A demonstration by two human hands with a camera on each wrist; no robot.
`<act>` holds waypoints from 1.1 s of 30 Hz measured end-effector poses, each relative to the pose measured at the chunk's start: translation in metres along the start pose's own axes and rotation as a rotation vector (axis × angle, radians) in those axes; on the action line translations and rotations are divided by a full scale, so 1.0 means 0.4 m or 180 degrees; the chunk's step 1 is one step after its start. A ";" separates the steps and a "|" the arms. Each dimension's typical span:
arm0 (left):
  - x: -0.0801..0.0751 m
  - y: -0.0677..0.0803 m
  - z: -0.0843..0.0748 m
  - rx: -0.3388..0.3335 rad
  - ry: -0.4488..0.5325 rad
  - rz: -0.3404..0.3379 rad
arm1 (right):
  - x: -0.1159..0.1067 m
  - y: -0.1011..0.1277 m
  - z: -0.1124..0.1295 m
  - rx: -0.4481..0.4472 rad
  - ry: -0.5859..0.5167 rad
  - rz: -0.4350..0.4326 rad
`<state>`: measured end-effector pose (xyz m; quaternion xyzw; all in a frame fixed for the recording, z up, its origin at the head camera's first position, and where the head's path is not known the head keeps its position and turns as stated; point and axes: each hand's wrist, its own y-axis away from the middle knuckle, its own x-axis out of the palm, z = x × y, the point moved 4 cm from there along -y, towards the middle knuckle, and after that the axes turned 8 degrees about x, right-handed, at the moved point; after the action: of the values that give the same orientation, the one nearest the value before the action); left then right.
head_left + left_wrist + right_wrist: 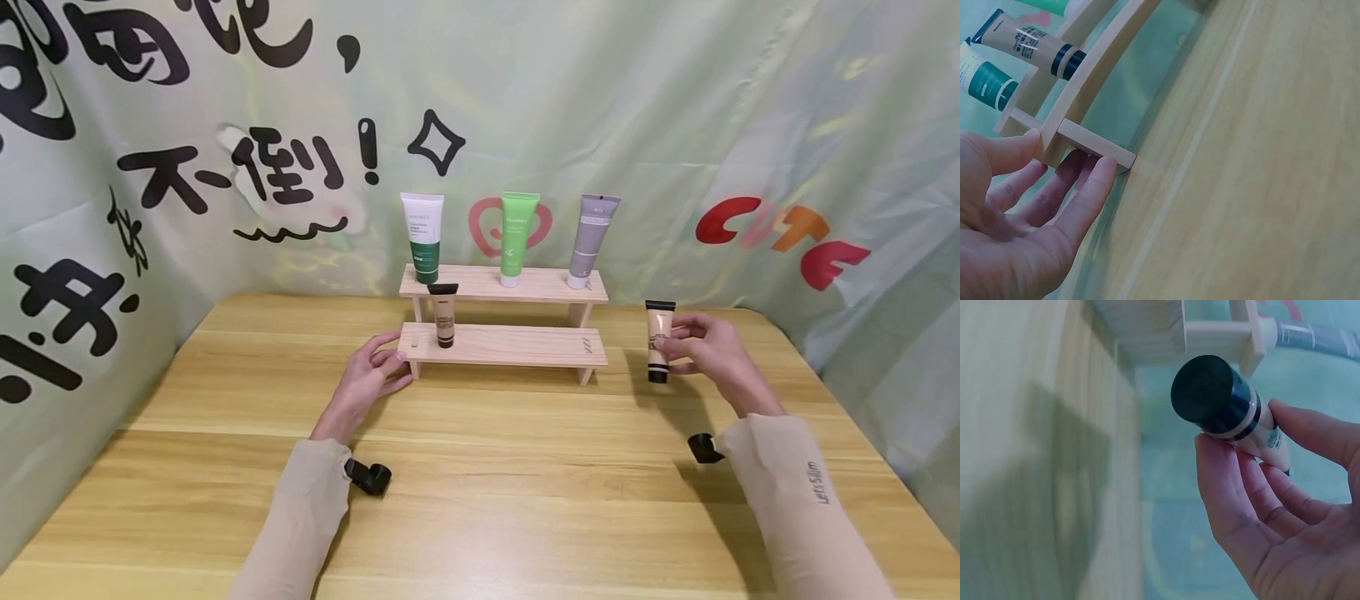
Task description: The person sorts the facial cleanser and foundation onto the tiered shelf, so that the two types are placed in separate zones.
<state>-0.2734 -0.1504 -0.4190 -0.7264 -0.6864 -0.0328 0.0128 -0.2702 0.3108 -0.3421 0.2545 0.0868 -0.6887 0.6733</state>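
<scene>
R hand (708, 350) pinches beige tube (659, 340) upright above table (480, 500), right of rack (504, 345). Looks light, soft, slick; hold mid-body w/ fingertips, no squeezing. L hand (369, 377) flat, steadies rack's left end.

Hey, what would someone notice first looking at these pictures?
Probably the right hand holding a beige tube with a black cap upright above the wooden table, right of a two-tier wooden rack. The left hand touches the rack's lower left end, near a matching tube. Three taller tubes line the top tier.
</scene>
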 end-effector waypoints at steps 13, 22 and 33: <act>0.000 -0.001 0.003 -0.0011 -0.0008 0.0010 | 0.072 0.001 0.077 -0.0348 -0.0386 -0.0192; -0.005 -0.010 0.003 -0.0071 0.0004 -0.0024 | 0.120 -0.008 0.114 -0.0649 -0.0609 -0.0318; -0.002 -0.009 0.008 -0.0100 0.0028 -0.0009 | 0.192 -0.009 0.117 -0.1040 -0.0253 -0.0795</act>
<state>-0.2768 -0.1507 -0.4224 -0.7253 -0.6868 -0.0468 0.0044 -0.2819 0.2217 -0.3387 0.1019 0.2016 -0.7531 0.6179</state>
